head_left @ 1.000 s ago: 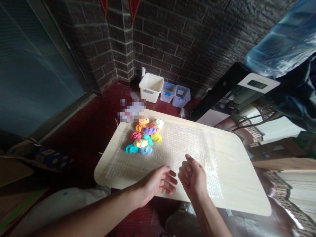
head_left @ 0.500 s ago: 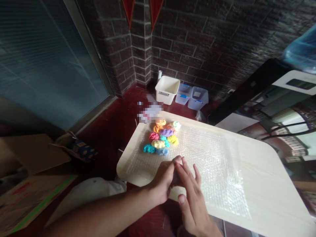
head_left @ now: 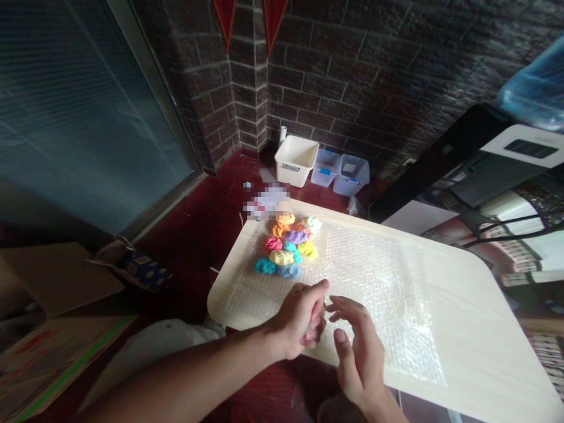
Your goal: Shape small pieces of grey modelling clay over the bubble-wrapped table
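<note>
L hand (head_left: pixel 304 320) curled closed, contents unclear, R hand (head_left: pixel 362 341) adj., fingers loosely bent, thumb apart, both at near edge of table (head_left: pixel 476 317), multicol. lumps (head_left: pixel 282 257) on bubble wrap (head_left: pixel 365 276), toward far L corner.

Beyond the far edge of the worktop (head_left: pixel 476 311), a white bin (head_left: pixel 291 175) and two clear tubs (head_left: pixel 350 185) stand on the red floor (head_left: pixel 189 214) by the brick wall (head_left: pixel 339 76). Off its near left corner is a cardboard box (head_left: pixel 57 358).

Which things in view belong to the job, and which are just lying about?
Likely part of the job: coloured lumps, bubble wrap, table beneath.

Likely just lying about: white basket, two clear bins, carton.
</note>
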Demonstrator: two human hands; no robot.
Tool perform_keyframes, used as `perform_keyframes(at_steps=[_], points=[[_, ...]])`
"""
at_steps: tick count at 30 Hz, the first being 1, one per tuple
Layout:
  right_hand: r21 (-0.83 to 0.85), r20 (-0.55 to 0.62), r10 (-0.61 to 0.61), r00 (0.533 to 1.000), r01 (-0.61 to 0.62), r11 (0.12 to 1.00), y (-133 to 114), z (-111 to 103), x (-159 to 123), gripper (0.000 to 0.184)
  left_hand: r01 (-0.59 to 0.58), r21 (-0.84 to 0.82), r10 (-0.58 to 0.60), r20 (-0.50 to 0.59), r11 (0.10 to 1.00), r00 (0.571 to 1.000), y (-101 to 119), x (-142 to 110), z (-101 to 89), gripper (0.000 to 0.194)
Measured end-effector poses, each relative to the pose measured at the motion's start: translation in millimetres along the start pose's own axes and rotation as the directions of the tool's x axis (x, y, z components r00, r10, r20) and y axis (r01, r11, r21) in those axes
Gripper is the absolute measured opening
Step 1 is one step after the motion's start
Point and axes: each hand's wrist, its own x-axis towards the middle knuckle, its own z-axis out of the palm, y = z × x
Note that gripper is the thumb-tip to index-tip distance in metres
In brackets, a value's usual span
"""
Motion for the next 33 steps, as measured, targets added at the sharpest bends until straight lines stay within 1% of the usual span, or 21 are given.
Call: perform_keyframes(at_steps=[2, 5, 8, 9, 11, 13, 14, 15, 18, 20, 22, 23, 24, 26, 27, 29, 30, 32, 33], points=[[-0.020, -0.006, 0.009, 1.000, -0.009, 1.000, -1, -1, 1, 0.034, 0.016, 0.001, -0.016, -0.004, 1.000, 1.000, 1, 0, -0.1, 0.066], [-0.049, 0.003, 0.019, 1.000, -0.018, 0.999, -2, -3, 4, 0.034, 0.070, -0.024, -0.070, 0.009, 0.997, 0.998, 1, 5, -4.0, 0.065], [-0.090, 0.046, -0.021, 0.999, 0.025, 0.996, -4, -5, 8, 0.037, 0.088, -0.121, -0.082, 0.059, 0.989, 0.995, -1, 11, -9.1, 0.059], [-0.108, 0.060, -0.043, 0.997, 0.050, 0.993, -5, -5, 9, 0.040, 0.085, -0.171, -0.070, 0.089, 0.982, 0.994, -2, 12, -10.1, 0.055], [-0.149, 0.076, -0.085, 0.993, 0.096, 0.984, -7, -5, 11, 0.051, 0.095, -0.256, -0.046, 0.191, 0.962, 0.981, -5, 12, -10.8, 0.048], [-0.202, 0.088, -0.105, 0.991, 0.121, 0.972, -7, -6, 14, 0.056, 0.149, -0.273, -0.058, 0.316, 0.950, 0.947, -8, 9, -10.2, 0.045], [-0.226, 0.100, -0.110, 0.989, 0.130, 0.965, -6, -6, 15, 0.054, 0.184, -0.260, -0.080, 0.364, 0.948, 0.928, -9, 7, -9.8, 0.045], [-0.240, 0.120, -0.115, 0.986, 0.142, 0.960, -5, -7, 16, 0.050, 0.212, -0.252, -0.101, 0.389, 0.944, 0.916, -10, 5, -9.4, 0.046], [-0.230, 0.156, -0.140, 0.978, 0.174, 0.958, -2, -11, 20, 0.035, 0.253, -0.274, -0.133, 0.390, 0.928, 0.911, -13, 4, -10.0, 0.043], [-0.234, 0.112, -0.144, 0.983, 0.167, 0.958, 0, -15, 22, 0.021, 0.275, -0.313, -0.137, 0.398, 0.909, 0.907, -16, 5, -11.6, 0.035], [-0.288, 0.033, -0.134, 0.990, 0.138, 0.948, 2, -20, 23, 0.007, 0.307, -0.301, -0.174, 0.398, 0.903, 0.901, -20, 8, -13.3, 0.031], [-0.319, -0.006, -0.124, 0.992, 0.116, 0.941, 4, -23, 24, 0.012, 0.315, -0.267, -0.199, 0.385, 0.911, 0.901, -22, 9, -14.0, 0.031], [-0.344, -0.047, -0.110, 0.993, 0.088, 0.935, 5, -25, 25, 0.022, 0.317, -0.221, -0.223, 0.366, 0.922, 0.904, -24, 10, -14.4, 0.032], [-0.359, -0.115, -0.062, 0.991, 0.017, 0.933, 6, -28, 26, 0.039, 0.302, -0.128, -0.246, 0.331, 0.945, 0.911, -28, 10, -14.2, 0.034], [-0.352, -0.137, -0.033, 0.990, -0.018, 0.936, 6, -28, 26, 0.044, 0.285, -0.092, -0.242, 0.326, 0.954, 0.914, -30, 10, -13.6, 0.034], [-0.319, -0.133, 0.012, 0.991, -0.055, 0.946, 4, -27, 27, 0.043, 0.227, -0.060, -0.196, 0.328, 0.972, 0.924, -31, 9, -11.7, 0.035], [-0.296, -0.102, 0.024, 0.994, -0.053, 0.954, 2, -25, 27, 0.039, 0.182, -0.068, -0.150, 0.326, 0.981, 0.933, -31, 9, -10.7, 0.035], [-0.243, 0.005, 0.027, 1.000, -0.025, 0.970, -1, -21, 27, 0.030, 0.076, -0.123, -0.034, 0.311, 0.990, 0.950, -29, 9, -9.4, 0.038], [-0.218, 0.065, 0.022, 0.998, -0.007, 0.976, -1, -19, 26, 0.032, 0.027, -0.158, 0.022, 0.301, 0.987, 0.953, -28, 9, -9.3, 0.039]])
